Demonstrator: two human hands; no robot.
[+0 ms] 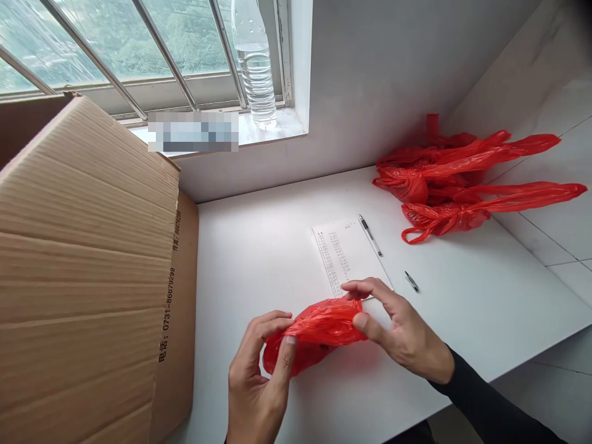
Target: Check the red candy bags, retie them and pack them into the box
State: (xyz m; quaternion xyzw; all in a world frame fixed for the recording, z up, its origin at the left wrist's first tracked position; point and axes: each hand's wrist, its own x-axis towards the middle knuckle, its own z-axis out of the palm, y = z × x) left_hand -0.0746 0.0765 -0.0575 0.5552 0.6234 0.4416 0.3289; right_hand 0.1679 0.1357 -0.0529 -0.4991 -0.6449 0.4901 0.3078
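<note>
Cardboard box stands at left; the left hand pinches a crumpled, translucent red bag; the right hand, fingers parted, partly hides a written sheet.

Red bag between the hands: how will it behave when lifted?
Probably floppy: the red bag is thin, creased film that bunches at the left hand. Perhaps slippery, given its glossy highlights. It may sag if lifted by one end; weight is hard to judge, since any contents can't be made out.
</note>
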